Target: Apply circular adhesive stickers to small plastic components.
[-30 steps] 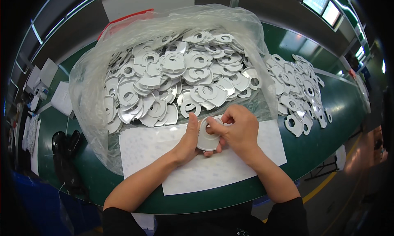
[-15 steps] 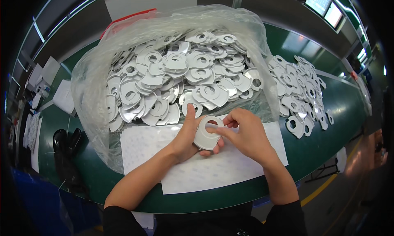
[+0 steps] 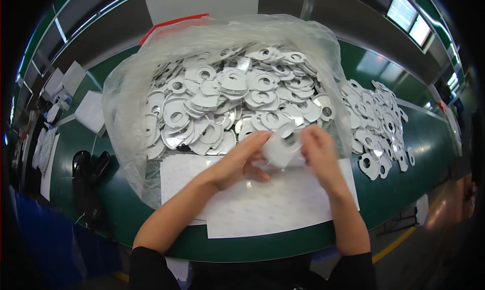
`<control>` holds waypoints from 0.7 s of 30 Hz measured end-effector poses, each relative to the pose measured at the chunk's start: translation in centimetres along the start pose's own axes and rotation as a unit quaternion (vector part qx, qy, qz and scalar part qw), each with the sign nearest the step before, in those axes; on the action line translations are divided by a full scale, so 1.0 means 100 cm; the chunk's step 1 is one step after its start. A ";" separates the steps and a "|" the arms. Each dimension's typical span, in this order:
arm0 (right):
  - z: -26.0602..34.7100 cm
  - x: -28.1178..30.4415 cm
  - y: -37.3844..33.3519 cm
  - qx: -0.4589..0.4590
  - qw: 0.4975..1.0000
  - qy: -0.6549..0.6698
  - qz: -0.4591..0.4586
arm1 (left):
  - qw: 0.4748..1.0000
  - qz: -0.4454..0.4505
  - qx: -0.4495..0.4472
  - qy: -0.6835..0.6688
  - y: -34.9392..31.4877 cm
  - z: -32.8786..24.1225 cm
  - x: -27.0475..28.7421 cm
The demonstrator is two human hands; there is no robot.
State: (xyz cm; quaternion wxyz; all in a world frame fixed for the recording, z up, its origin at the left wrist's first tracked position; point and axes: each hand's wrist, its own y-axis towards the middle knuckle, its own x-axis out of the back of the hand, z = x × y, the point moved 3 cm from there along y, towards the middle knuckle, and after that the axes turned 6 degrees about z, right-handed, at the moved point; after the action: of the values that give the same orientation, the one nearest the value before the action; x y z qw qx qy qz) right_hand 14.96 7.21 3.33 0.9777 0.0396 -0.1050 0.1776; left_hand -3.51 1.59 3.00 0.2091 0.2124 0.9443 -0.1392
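Note:
A silvery flat plate with a round hole [image 3: 282,149], smeared by motion, is tilted in the air between my hands. My right hand [image 3: 322,156] is blurred too, its fingers closed at the plate's right edge. Beside the left edge is my left hand [image 3: 242,161], thumb and fingers apart; whether the thumb touches the plate I cannot tell. Beneath both hands lie white sheets [image 3: 273,214] with faint marks. Similar plates [image 3: 207,100] fill a large clear plastic bag [image 3: 121,113] just beyond.
A second, looser heap of plates [image 3: 371,113] covers part of the green table [image 3: 419,148] on the right. Black gloves [image 3: 87,184] rest at the left. Farther back on that side are a white box-like item [image 3: 90,112] and a red strip [image 3: 174,22] behind the bag.
The plate has left my left palm and tilted, moving up and right. My right hand has moved right and up with it. The left hand's fingers have loosened. The whole view has shifted slightly.

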 end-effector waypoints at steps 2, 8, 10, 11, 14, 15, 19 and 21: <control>0.009 0.028 0.003 0.004 0.977 0.170 -0.132 | 0.979 -0.043 -0.108 0.168 -0.004 -0.027 0.016; 0.003 0.077 0.008 0.052 0.863 0.392 -0.315 | 0.550 -0.363 -0.305 0.688 -0.025 -0.072 0.055; 0.011 0.062 0.006 0.048 0.902 0.330 -0.275 | 0.443 -0.406 -0.316 0.734 -0.025 -0.066 0.065; 0.017 0.051 0.005 0.047 0.934 0.267 -0.234 | 0.450 -0.405 -0.285 0.743 -0.023 -0.062 0.070; 0.021 0.007 -0.001 0.089 0.995 0.036 -0.015 | 0.464 -0.408 -0.225 0.753 -0.022 -0.060 0.074; 0.027 -0.012 -0.010 0.118 0.990 -0.055 0.052 | 0.469 -0.414 -0.198 0.755 -0.023 -0.060 0.075; 0.025 -0.060 -0.036 0.278 0.889 -0.327 0.163 | 0.476 -0.440 -0.207 0.733 -0.027 -0.066 0.077; 0.018 -0.073 -0.041 0.244 0.901 -0.301 0.196 | 0.521 -0.451 -0.184 0.701 -0.028 -0.068 0.083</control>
State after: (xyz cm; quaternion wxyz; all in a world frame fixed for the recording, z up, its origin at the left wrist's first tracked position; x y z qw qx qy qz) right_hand 9.41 0.73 3.28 0.8048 0.3071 -0.3528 0.3655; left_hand -13.93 4.43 5.67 -0.5767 -0.2561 0.7600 0.1554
